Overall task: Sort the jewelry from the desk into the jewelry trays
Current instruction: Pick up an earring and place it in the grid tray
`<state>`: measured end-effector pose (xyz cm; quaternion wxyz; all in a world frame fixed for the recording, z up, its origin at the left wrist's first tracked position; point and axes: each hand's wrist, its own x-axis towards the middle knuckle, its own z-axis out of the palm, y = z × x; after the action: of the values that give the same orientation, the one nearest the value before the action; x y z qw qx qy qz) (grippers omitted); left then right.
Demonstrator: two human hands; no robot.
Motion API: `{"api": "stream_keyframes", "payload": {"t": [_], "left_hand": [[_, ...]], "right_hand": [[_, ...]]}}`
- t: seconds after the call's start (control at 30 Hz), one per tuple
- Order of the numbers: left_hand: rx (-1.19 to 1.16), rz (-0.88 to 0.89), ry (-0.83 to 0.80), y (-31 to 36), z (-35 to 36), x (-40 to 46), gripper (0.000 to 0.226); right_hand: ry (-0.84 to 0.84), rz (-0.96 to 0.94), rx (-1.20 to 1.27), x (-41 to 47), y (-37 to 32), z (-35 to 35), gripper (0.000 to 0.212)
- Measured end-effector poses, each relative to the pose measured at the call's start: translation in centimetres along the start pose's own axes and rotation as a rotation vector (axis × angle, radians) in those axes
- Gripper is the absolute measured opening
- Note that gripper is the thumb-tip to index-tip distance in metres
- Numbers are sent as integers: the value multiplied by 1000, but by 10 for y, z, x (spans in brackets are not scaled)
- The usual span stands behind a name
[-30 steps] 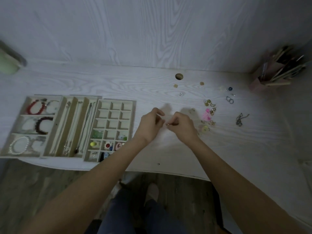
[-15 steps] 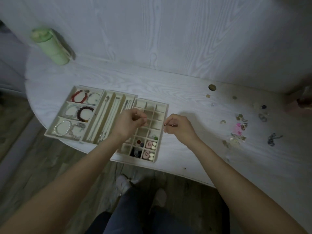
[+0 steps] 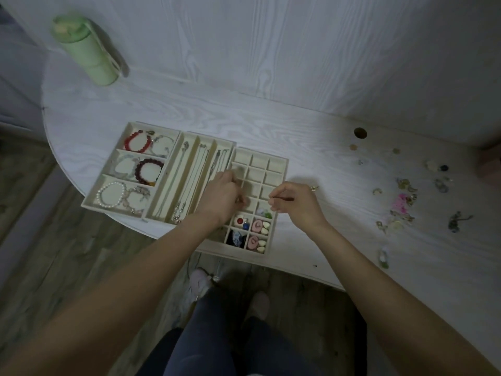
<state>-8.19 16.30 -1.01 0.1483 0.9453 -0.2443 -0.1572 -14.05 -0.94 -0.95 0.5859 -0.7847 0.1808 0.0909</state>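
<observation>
Over the small-compartment tray [image 3: 279, 161] is where both hands have ended up, after being out in the middle of the desk [image 3: 311, 126] by the loose pile a second ago. The left hand [image 3: 225, 198] is curled over the tray's left column, and there's a tiny glint under the fingers, so it looks like it's pinching something small, but honestly I can't tell for sure. The right hand [image 3: 295, 204] is pinching a thin pin-like piece [image 3: 282, 197], probably an earring, held just above the right column and not touching the tray yet. So my guess is the carry is done and the drop into an empty cell comes next. The bracelet tray [image 3: 119, 139] and necklace tray [image 3: 189, 137] look filled, but plenty of loose jewelry [image 3: 401, 202] sits off to the right, so there's a fair way to go.
</observation>
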Motion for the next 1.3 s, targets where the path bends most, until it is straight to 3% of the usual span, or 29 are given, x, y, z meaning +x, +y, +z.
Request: {"api": "stream_keyframes", "payload": {"t": [0.23, 0.93, 1.1, 1.3], "left_hand": [[169, -17, -89, 1, 2, 13, 31], [387, 20, -106, 11, 1, 15, 24], [335, 35, -101, 9, 3, 14, 27], [107, 27, -19, -4, -13, 5, 20]], "right_hand": [[4, -17, -33, -1, 1, 3, 12], [-1, -15, -30, -8, 4, 2, 15], [0, 3, -25, -7, 2, 1, 8], [-6, -2, -14, -4, 2, 5, 13]]}}
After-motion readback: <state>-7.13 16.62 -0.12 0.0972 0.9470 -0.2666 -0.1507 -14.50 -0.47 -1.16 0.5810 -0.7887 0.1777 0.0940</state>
